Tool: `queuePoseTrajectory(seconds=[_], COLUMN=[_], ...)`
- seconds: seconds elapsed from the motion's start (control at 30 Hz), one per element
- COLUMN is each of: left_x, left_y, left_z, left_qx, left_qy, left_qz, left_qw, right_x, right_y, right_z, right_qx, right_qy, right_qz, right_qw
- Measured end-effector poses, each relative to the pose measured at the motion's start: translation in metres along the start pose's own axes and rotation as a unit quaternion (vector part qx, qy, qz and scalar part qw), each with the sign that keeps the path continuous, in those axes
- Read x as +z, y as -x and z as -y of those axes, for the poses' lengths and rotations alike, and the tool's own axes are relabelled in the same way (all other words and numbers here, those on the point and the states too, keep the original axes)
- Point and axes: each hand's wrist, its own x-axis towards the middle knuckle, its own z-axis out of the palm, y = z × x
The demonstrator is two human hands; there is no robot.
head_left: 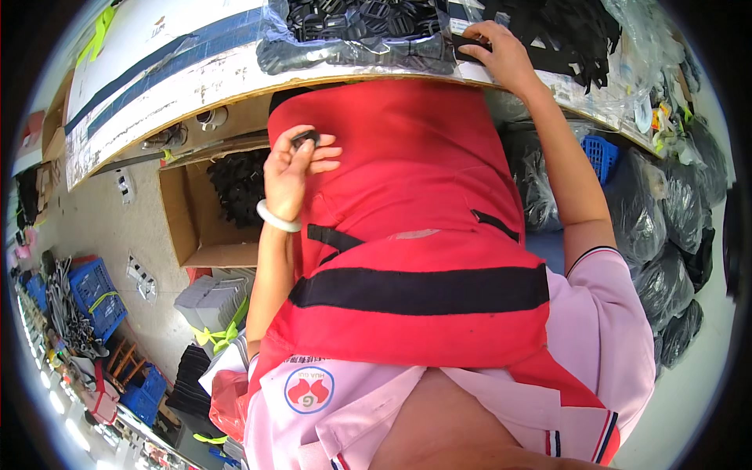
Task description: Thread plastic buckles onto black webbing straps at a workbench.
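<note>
Between the thumb and fingers of my left hand (287,178) is a small black plastic buckle (305,139), held above my red apron (407,172). The other fingers of that hand stick out to the right. My right hand (505,61) reaches to the table's near edge, its thumb and fingers closed on a black strap (468,48). More black straps (576,35) lie heaped just beyond it. Left of that hand, a clear plastic bag (352,55) sits opened on the table, filled with black buckles (364,17).
A white, worn tabletop (196,74) runs across the front. Below it, left, stands a cardboard box (184,211) with black pieces inside. Stacked grey pieces (211,301) are by my left elbow. Black plastic bags (638,204) and a blue basket (599,157) crowd the right side.
</note>
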Motion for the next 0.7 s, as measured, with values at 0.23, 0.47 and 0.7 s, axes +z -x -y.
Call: queuePoseTrajectory(seconds=[0.23,0.47,0.7], left_x=[0.034,0.039,0.054], left_y=[-0.002,-0.004,-0.003], left_z=[-0.001,0.004,0.006], left_qx=[-0.01,0.012,0.054], left_qy=[0.046,0.063,0.004], left_qz=[-0.018,-0.046,-0.037], left_qw=[0.999,0.997,0.998], right_x=[-0.001,-0.059,0.014], right_y=[-0.015,0.001,0.056], right_z=[-0.007,0.069,0.173], right_qx=[-0.046,0.106,0.218], right_qy=[-0.076,-0.325,-0.538], right_qz=[-0.014,-0.129,0.273], right_qw=[0.996,0.931,0.767])
